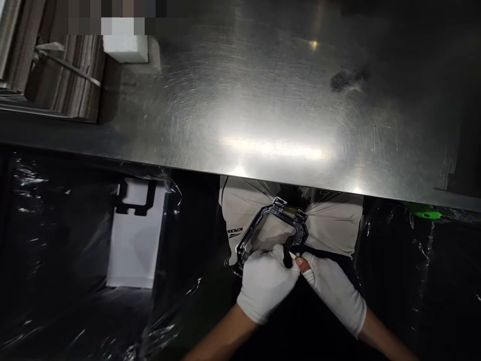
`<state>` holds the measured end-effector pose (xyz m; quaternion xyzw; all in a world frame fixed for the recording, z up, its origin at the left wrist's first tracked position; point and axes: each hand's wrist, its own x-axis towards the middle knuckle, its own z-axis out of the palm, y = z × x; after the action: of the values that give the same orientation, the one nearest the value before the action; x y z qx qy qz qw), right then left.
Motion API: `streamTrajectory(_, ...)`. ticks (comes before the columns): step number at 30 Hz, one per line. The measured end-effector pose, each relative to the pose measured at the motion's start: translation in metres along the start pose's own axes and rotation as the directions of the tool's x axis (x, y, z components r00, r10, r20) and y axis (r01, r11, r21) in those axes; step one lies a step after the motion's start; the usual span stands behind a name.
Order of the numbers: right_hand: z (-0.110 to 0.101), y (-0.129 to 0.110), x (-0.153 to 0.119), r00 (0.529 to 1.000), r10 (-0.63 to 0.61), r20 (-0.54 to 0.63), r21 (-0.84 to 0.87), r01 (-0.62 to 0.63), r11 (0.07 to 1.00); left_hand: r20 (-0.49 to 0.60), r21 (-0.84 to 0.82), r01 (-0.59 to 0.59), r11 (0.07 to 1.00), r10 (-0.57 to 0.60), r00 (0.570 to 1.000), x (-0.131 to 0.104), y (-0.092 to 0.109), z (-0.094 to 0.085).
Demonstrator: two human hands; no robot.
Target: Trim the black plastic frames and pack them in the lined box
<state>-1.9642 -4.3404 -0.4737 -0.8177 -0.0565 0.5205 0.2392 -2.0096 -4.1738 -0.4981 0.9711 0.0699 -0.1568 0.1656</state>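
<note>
A dark angular frame (258,220) with an open middle and small metal plates at its top corners is held over my lap, below the table's front edge. My left hand (267,281), in a white glove, is closed around its lower part. Close beside it, my right hand (328,283) wears a white glove with the thumb tip bare. Its fingers pinch a small pale pointed piece (292,255) against the frame's lower right part. What the piece is cannot be made out.
A scratched metal table (263,100) spans the upper view. Stacked cardboard sheets (71,75) and a white block (126,47) stand at its back left. Below its edge are a white panel with a black cutout shape (133,250), dark plastic sheeting (56,240) and a green item (428,214).
</note>
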Motion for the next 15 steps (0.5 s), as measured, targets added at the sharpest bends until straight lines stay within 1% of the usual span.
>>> streamTrajectory(6, 0.0002, 0.0009, -0.0006, 1.000, 0.002, 0.000, -0.016, -0.002, 1.000, 0.023, 0.002, 0.006, 1.000, -0.006, 1.000, 0.0005, 0.0001, -0.0006)
streamTrajectory(12, 0.0014, 0.0020, -0.0010, 1.000, 0.012, -0.011, 0.070, -0.012, 0.998, 0.022, -0.005, 0.025, 1.000, -0.025, 0.999, -0.0007, 0.0020, -0.0040)
streamTrajectory(15, -0.0032, 0.0009, -0.0015, 1.000, -0.007, -0.013, 0.063, 0.007, 0.998, 0.018, -0.009, 0.034, 0.999, -0.034, 0.999, 0.0000, 0.0052, -0.0027)
